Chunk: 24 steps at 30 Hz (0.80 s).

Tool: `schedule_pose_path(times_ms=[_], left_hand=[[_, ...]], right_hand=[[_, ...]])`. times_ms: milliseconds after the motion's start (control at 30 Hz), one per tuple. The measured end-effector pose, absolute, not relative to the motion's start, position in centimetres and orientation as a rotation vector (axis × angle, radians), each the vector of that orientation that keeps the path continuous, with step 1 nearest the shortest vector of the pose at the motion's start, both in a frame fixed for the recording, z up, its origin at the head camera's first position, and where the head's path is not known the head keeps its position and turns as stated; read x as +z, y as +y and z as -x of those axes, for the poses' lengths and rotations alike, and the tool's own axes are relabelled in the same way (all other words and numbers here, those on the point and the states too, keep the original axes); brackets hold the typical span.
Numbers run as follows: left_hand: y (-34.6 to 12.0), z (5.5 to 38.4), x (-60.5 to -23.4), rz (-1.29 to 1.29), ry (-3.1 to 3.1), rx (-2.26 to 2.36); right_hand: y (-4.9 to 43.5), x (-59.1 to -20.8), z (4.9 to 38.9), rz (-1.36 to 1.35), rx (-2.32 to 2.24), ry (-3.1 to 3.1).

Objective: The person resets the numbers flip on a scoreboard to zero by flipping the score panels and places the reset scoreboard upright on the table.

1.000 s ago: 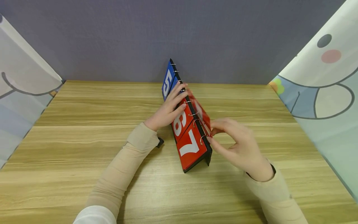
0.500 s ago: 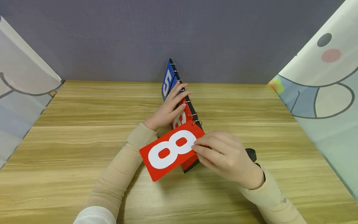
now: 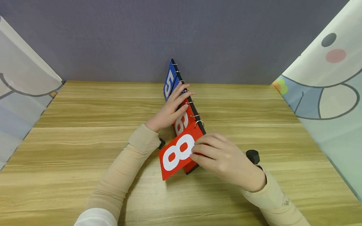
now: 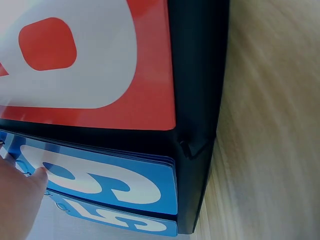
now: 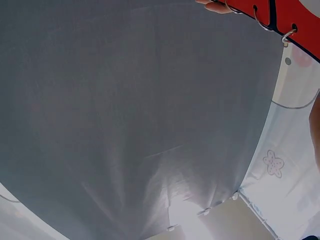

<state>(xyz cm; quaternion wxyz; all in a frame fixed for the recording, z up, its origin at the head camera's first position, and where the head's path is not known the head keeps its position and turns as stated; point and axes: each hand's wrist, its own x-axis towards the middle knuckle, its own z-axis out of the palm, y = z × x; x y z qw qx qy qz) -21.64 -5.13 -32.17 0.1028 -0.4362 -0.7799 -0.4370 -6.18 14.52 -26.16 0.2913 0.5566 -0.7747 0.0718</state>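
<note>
A flip scoreboard [image 3: 168, 82] stands tent-like on the table, running away from me, blue cards at its far end and red at the near end. My left hand [image 3: 169, 111] rests across its ringed top edge with fingers extended. My right hand [image 3: 223, 160] pinches a red number card [image 3: 178, 150] showing a white 8, close to its ring; the thumb is hidden. That card juts out at a slant over the near end. In the left wrist view, my left hand [image 4: 17, 200] touches near a blue card [image 4: 115, 180]. The right wrist view catches red cards [image 5: 300, 22] and metal rings.
The wooden table [image 3: 85, 131] ends against a grey fabric wall [image 3: 113, 40]. Printed curtains [image 3: 333, 78] flank both sides. A black block [image 3: 252, 156] sits at my right wrist, and a small dark piece [image 3: 161, 143] shows beside my left cuff.
My right hand has brought the red 8 card over the top from the right side to the left, then lowered it closer to the board. My left hand has stayed in place.
</note>
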Motion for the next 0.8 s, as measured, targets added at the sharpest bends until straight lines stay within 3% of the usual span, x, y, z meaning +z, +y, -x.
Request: schedule_pose_path(times_ms=[800], left_hand=[[-5.21,21.48,-31.99,1.282,-2.298,-1.274]], right_hand=[[14.16,-26.47,6.01,-1.472,0.084,-2.191]])
